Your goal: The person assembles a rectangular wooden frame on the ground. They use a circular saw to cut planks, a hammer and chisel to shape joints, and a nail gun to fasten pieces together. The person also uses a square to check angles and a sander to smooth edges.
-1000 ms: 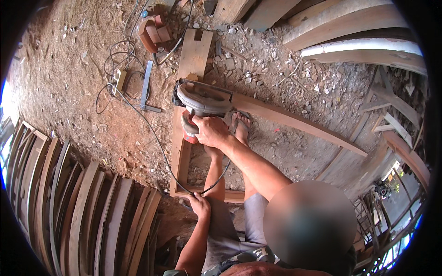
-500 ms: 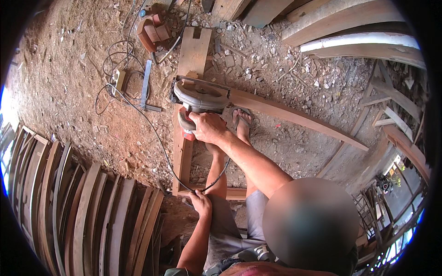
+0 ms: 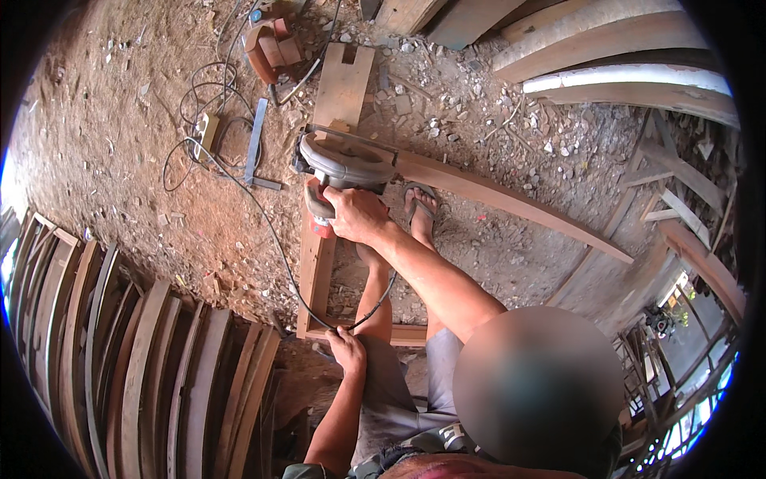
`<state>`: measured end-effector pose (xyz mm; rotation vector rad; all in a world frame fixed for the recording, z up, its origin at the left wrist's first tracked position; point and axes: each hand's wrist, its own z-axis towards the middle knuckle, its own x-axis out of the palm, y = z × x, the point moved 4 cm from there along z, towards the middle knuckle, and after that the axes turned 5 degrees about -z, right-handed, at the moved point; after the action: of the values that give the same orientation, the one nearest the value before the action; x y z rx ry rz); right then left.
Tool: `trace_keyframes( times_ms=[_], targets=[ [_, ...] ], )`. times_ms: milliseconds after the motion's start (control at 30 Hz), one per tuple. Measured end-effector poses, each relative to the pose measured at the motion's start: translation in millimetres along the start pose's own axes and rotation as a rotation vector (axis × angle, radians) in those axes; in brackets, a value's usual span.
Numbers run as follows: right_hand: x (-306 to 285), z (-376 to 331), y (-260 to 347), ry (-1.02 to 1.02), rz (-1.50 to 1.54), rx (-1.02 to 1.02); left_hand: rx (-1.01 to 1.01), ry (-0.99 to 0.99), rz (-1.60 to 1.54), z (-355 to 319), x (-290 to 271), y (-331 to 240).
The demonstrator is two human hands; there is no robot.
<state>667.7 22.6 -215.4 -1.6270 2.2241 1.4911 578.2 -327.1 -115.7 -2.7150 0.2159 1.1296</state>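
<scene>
My right hand (image 3: 361, 215) is closed around the rear handle of a circular saw (image 3: 349, 162). The saw rests where a long wooden beam (image 3: 511, 201) meets an upright-running timber (image 3: 317, 267); its blade and the contact below are hidden. Lower down, my left hand (image 3: 346, 351) pinches the black power cord (image 3: 270, 227) near the corner of the timber frame, beside my knee. Past the saw lies a notched board (image 3: 345, 84), in line with the timber.
A metal square (image 3: 256, 144), a power strip (image 3: 207, 136) and an orange power tool (image 3: 271, 49) lie on the dirt with tangled cords. Many curved planks (image 3: 152, 375) stand at the lower left; more boards (image 3: 590, 40) are stacked at the upper right. My sandalled foot (image 3: 420, 205) stands near the beam.
The view has turned slightly. Both hands keep their hold on the saw and the cord, with no clear movement of either relative to the timber.
</scene>
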Motion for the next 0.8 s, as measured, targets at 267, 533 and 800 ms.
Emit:
trace_keyframes(
  times_ms=[267, 533, 800],
  targets=[
    [-4, 12, 23, 0.028, -0.038, 0.025, -0.009, -0.003, -0.070, -2, -7, -4],
    [4, 34, 44, -0.024, -0.041, 0.025, -0.051, -0.027, -0.161, -13, -10, -12],
    [-72, -51, 93, -0.176, -0.032, 0.050, -0.136, -0.153, -0.365, -45, -9, -7]
  ],
)
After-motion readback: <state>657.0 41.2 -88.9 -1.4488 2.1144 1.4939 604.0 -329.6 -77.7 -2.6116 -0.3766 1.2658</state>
